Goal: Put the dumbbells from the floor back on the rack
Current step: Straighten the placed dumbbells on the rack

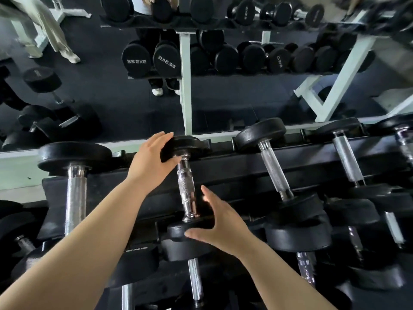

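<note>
Centre of frame: small dumbbell (186, 189) lay on the top tier of the rack (223, 171), chrome handle running from lower centre up toward the mirror (134, 97). I noted my left hand (152, 157) on the far head, fingers curled over its top edge and thumb tucked beneath near the handle, so it was clamped on that head. My right hand (219, 229) sat at the near head, fingers straight and spread apart, thumb touching the head's rim, index pointing up beside the handle; palm contact could not be confirmed. Left of frame: a larger dumbbell (73, 157) on the same tier, apart from the small one. Right of centre: a neighbouring dumbbell (272, 166), tilted, also racked. Lower tiers held more weights, partly hidden by my forearms.
</note>
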A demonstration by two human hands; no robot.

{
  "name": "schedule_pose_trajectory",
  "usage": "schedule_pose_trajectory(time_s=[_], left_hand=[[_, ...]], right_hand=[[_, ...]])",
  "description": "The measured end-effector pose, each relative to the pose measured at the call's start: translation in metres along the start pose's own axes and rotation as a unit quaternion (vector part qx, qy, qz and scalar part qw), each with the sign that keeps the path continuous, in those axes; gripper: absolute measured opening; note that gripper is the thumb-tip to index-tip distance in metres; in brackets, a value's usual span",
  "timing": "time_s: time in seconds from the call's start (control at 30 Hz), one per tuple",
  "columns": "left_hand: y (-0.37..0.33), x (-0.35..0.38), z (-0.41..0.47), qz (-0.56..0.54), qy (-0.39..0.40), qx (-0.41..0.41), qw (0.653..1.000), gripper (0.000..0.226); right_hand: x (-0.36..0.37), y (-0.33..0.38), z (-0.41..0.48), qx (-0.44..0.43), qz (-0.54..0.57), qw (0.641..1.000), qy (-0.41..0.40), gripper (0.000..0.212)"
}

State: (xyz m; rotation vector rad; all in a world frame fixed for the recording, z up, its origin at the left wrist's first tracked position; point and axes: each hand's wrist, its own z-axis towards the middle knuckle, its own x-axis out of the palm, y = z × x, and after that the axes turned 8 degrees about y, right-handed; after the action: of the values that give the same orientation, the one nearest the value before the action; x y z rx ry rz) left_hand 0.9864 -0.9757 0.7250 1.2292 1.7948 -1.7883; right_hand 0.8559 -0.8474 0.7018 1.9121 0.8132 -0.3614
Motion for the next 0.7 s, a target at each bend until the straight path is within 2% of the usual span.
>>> schedule_pose_trajectory(time_s=[0.03, 0.1, 0.17, 0.23, 0.3, 0.37, 0.53, 0.63, 0.7], left_hand=[[-0.006, 0.003, -0.006, -0.020, -0.031, 0.007, 0.999, 0.052], [-0.023, 0.013, -0.018, -0.073, -0.092, 0.031, 0.993, 0.038], [-0.047, 0.028, -0.027, -0.137, -0.081, 0.046, 0.986, 0.024], [-0.071, 0.053, -0.029, -0.186, -0.025, 0.039, 0.981, 0.019], [-0.094, 0.082, -0.024, -0.211, 0.017, 0.030, 0.977, 0.021], [-0.115, 0.110, -0.012, -0.230, 0.037, 0.012, 0.972, 0.028], [-0.147, 0.161, 0.025, -0.324, 0.043, -0.132, 0.936, 0.047], [-0.152, 0.171, 0.043, -0.402, 0.028, -0.178, 0.898, 0.039], [-0.153, 0.171, 0.052, -0.443, 0.026, -0.177, 0.879, 0.030]], right_hand=[[-0.006, -0.004, -0.004, -0.003, 0.015, 0.998, -0.055, 0.089], [-0.023, -0.022, -0.014, -0.015, 0.042, 0.976, -0.214, 0.075], [-0.047, -0.048, -0.026, 0.005, 0.054, 0.938, -0.341, 0.054], [-0.071, -0.074, -0.038, 0.032, 0.049, 0.919, -0.390, 0.035], [-0.092, -0.094, -0.050, 0.028, 0.044, 0.908, -0.415, 0.030], [-0.109, -0.111, -0.054, 0.025, 0.082, 0.918, -0.387, 0.030], [-0.151, -0.153, -0.031, 0.068, 0.168, 0.972, -0.151, 0.031], [-0.163, -0.154, -0.011, 0.085, 0.151, 0.985, 0.007, 0.040], [-0.166, -0.154, -0.001, 0.088, 0.118, 0.986, 0.082, 0.041]])
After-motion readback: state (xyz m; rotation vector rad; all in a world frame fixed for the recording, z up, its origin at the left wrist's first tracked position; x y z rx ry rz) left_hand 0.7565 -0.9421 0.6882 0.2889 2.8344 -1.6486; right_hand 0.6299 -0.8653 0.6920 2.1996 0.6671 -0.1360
